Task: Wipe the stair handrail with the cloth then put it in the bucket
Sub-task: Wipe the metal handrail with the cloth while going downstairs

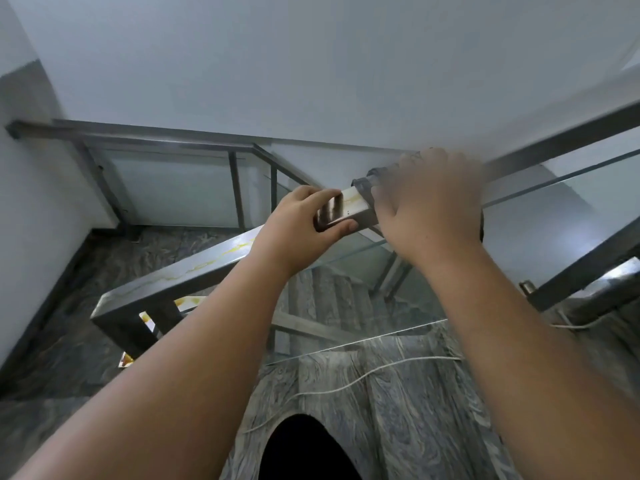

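Note:
A steel stair handrail (pixel 194 271) with yellow-orange stains runs from lower left up to the right. My left hand (pixel 304 223) grips the handrail from the left, thumb under it. Just to its right, my right hand (pixel 426 206) presses a dark grey cloth (pixel 363 183) around the rail; the hand is motion-blurred and hides most of the cloth. A dark edge of the cloth also hangs down at the hand's right side. No bucket is in view.
Glass panels (pixel 363 337) stand under the rail. Grey marble stairs (pixel 332 299) descend below, and a landing floor (pixel 398 410) lies under me with a thin white cord (pixel 374 372) across it. A second railing (pixel 156 140) lines the far wall.

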